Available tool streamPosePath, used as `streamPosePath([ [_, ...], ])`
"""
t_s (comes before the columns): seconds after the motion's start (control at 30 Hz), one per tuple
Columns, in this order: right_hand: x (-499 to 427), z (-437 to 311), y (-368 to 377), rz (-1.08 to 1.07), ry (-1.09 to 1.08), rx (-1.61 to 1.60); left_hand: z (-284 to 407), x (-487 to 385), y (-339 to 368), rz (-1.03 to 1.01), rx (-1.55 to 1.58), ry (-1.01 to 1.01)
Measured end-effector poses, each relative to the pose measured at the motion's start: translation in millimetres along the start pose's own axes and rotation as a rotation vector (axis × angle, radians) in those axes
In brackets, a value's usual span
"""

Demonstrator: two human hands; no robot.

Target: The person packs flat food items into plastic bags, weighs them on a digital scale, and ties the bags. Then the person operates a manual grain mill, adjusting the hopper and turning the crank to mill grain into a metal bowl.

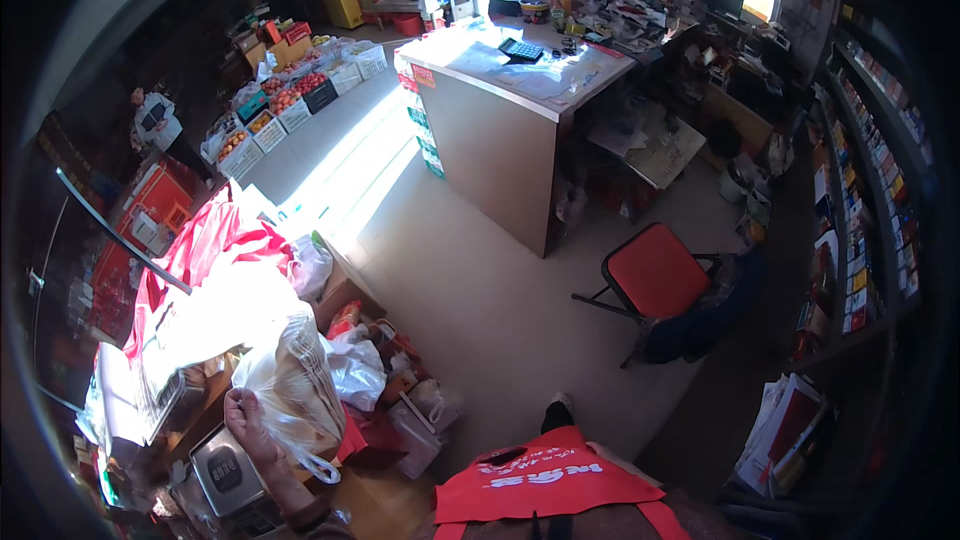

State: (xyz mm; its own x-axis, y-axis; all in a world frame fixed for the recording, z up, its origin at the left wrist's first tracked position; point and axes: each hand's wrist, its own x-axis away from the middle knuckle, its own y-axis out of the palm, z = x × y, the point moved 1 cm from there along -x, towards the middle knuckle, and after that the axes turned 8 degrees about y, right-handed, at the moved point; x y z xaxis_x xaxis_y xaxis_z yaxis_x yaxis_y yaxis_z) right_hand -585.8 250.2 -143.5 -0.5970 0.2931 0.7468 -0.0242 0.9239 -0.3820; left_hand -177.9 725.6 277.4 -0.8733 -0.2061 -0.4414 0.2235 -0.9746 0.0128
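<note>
At the lower left, my left hand (244,412) is closed on the edge of a whitish plastic bag (289,382). That bag lies on a pile of goods, its handle loop hanging down. Just below the hand stands a metal canister (229,469) with a dark label. Beside the bag are another white plastic bag (356,371) and a red box (371,439). A red apron (551,476) covers my front. My right hand (604,454) is partly hidden at the apron's right edge; its fingers cannot be made out.
A counter (487,142) with a calculator (520,50) stands ahead. A folding chair with a red seat (655,270) is at the right, near stocked shelves (862,195). Fruit crates (268,131) line the far left, where another person (159,124) stands. Brown floor shows between pile and chair.
</note>
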Motion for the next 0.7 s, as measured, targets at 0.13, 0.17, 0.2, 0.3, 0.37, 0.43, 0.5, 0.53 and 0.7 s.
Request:
streamPosePath([
  [0.13, -57.8, -22.6, -115.6, -0.149, 0.064, -0.079, 15.2, -18.4, 77.5, 0.017, -0.082, 0.008],
  [0.17, -69.1, -27.6, -140.5, -0.091, 0.034, -0.062, 18.1, -20.0, 92.4, 0.013, -0.078, 0.005],
  [0.2, -80.5, -31.2, -163.0, -0.033, 0.093, -0.021, 19.8, -20.5, 104.9, 0.015, -0.085, -0.007],
  [0.3, -114.7, -41.5, -224.8, 0.065, 0.13, -0.004, 20.3, -19.3, 138.5, 0.052, -0.125, -0.012],
  [0.37, -133.9, -48.2, -254.6, 0.107, 0.079, 0.083, 16.1, -22.3, 158.3, 0.056, -0.137, -0.06],
  [0.43, -177.6, -71.3, -277.0, 0.133, -0.013, 0.157, 8.8, -27.5, 177.5, 0.073, -0.155, -0.072],
  [0.5, -211.4, -83.2, -285.9, 0.106, -0.103, 0.199, -3.1, -38.8, 200.5, 0.057, -0.146, -0.096],
  [0.53, -231.2, -91.3, -287.5, 0.042, -0.165, 0.198, -11.3, -46.9, 213.1, 0.056, -0.104, -0.094],
  [0.7, -307.2, -156.6, -308.4, -0.133, -0.181, 0.27, -55.3, -104.5, 272.3, 0.011, -0.207, -0.122],
])
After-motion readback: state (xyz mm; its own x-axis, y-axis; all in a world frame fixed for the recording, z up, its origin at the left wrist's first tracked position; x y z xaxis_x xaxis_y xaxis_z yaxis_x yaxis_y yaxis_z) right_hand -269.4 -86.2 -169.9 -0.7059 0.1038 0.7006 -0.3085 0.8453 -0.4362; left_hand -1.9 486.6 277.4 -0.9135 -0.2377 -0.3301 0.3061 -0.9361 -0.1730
